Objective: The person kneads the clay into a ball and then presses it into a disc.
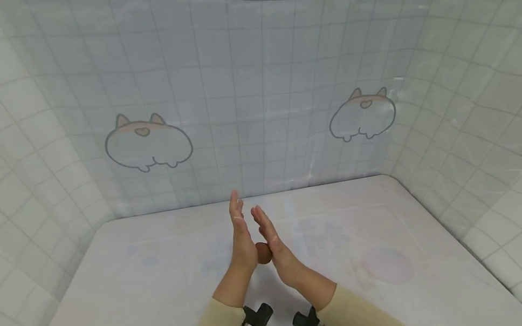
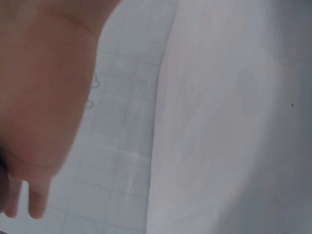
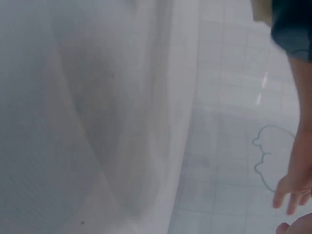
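Note:
A small brown ball (image 1: pixel 264 253) sits between the two palms in the head view, just above the heels of the hands. My left hand (image 1: pixel 243 241) presses against its left side, fingers straight and pointing away from me. From the other side my right hand (image 1: pixel 278 248) leans in with straight fingers, its palm against the ball. The fingertips stand apart, with a narrow gap between them. In the left wrist view, the left palm (image 2: pixel 44 97) fills the upper left, and a dark rounded edge shows beside it. The right wrist view catches a hand (image 3: pixel 297 185) at its right edge.
Beneath the hands is a pale, faintly patterned tabletop (image 1: pixel 160 295). Grid-patterned curtains with cartoon dogs (image 1: pixel 148 144) surround it at the back and both sides. Each cream sleeve carries a black wrist camera, the left one (image 1: pixel 259 315) and the right one (image 1: pixel 305 320).

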{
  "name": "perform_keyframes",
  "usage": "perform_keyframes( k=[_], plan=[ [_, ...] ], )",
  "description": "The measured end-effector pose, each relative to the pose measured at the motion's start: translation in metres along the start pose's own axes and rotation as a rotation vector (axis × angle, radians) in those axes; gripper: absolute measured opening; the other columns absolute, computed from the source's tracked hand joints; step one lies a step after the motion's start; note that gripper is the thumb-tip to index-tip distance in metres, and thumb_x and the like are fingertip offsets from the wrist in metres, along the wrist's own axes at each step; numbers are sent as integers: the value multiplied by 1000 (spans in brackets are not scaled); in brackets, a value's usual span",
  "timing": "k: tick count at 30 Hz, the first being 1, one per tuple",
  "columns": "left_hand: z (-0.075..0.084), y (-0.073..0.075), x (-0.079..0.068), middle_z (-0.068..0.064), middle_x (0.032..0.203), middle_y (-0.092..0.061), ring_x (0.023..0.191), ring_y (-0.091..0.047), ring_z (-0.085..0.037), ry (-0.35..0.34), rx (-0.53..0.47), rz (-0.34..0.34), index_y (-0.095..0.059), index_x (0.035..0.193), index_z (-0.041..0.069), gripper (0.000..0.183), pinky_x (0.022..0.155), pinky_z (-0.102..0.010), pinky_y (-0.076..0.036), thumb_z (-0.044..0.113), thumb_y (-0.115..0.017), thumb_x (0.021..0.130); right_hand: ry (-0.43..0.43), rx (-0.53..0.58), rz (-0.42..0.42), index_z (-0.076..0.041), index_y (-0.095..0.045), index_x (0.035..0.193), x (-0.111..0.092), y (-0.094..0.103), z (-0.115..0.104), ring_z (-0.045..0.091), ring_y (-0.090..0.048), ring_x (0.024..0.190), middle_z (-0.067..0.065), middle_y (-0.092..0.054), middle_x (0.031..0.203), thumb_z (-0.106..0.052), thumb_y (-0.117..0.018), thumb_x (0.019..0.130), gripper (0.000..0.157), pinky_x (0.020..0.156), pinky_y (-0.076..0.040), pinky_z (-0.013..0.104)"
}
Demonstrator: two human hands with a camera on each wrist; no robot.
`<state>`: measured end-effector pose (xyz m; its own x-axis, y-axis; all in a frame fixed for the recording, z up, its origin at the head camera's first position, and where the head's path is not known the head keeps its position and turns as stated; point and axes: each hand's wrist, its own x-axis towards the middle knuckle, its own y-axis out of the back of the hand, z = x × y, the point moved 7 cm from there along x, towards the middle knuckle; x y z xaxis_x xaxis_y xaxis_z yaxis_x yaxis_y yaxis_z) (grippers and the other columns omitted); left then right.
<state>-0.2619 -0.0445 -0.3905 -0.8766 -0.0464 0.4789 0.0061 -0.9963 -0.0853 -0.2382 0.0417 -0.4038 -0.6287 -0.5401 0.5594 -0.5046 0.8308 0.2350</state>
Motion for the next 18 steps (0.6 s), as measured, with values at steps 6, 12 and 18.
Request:
perform_keyframes(
  k=[6, 12, 18],
  plan=[
    [-5, 5, 0, -8, 166, -6, 152, -5, -30, 74, 20, 36, -4, 162, 31, 88, 109, -75, -2, 82, -14, 91, 32, -10, 11, -16, 5, 162, -1, -3, -13, 27, -3, 154, 11, -5, 167, -69, -3, 100, 82, 122, -6, 46],
    [-13, 1, -2, -9, 167, -5, 152, -5, -32, 153, 66, -18, -5, 162, 28, 80, 110, -73, -3, 74, -10, 97, 44, -7, 62, -20, 4, 162, 0, 2, -24, 24, -5, 153, 12, -8, 167, -71, -7, 100, 81, 120, -5, 52],
    [-22, -7, -8, -6, 167, -6, 152, -9, -35, 243, 122, -145, -7, 162, 26, 70, 113, -70, -5, 63, -5, 103, 43, -31, 145, -19, 3, 162, 3, 10, -30, 28, -7, 153, 17, -10, 166, -69, -10, 101, 79, 116, -6, 63]
  ],
)
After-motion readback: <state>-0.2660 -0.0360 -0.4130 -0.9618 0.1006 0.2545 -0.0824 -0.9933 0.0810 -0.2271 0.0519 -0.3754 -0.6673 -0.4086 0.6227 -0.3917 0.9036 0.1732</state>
